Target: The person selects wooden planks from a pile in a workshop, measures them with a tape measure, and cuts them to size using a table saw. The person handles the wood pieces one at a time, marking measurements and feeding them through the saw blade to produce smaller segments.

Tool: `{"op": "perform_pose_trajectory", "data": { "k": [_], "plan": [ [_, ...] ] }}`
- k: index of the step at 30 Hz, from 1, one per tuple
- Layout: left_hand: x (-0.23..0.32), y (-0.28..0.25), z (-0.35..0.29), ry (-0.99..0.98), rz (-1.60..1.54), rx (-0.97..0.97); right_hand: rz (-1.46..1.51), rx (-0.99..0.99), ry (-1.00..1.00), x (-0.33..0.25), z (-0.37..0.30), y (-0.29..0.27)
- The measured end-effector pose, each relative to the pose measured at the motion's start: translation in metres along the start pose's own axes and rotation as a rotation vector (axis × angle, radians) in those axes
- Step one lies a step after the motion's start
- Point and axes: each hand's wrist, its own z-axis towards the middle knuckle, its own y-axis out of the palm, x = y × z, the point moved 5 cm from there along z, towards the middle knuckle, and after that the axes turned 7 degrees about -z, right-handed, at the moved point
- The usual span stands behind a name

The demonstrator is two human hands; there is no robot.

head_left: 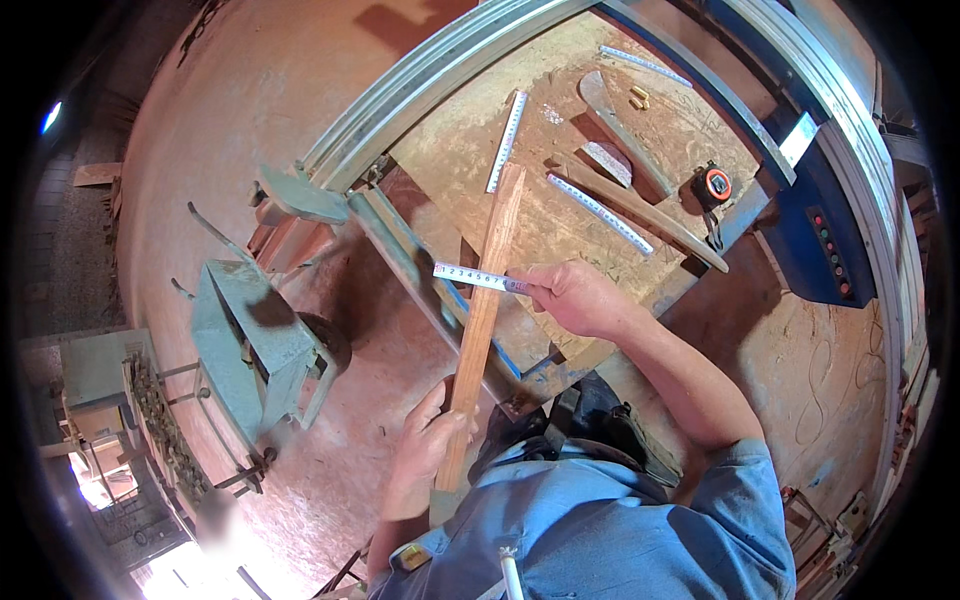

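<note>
My left hand point(425, 440) is closed round the lower part of a long wooden strip point(482, 325), which slants up past the edge of the worktable point(440, 145). Between the fingertips of my right hand point(580, 298) is one end of a short piece of measuring tape point(460, 274). That piece lies across the strip, and its free end sticks out on the left. Beyond the strip's upper end lies a second tape piece point(507, 142). Another tape piece point(600, 214) rests to the right, beside a long shaped wooden piece point(655, 217).
A tape measure point(716, 184) with an orange ring sits at the table's right. Farther back are a curved wooden piece point(622, 130), small brass-coloured parts point(640, 97) and a tape piece point(645, 66). A blue machine frame point(800, 220) borders the right; a green metal machine point(255, 335) stands left.
</note>
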Motion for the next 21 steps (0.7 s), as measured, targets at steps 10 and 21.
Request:
{"op": "perform_pose_trajectory", "data": {
  "k": [10,21],
  "plan": [
    [0.0022,0.005,0.0011,-0.018,0.008,-0.009,-0.001,-0.029,0.004,0.0033,-0.0009,-0.0008],
    [0.0025,0.0078,-0.0031,-0.028,-0.019,-0.013,0.013,-0.026,0.006,0.0093,-0.0036,0.0009]
  ]
}}
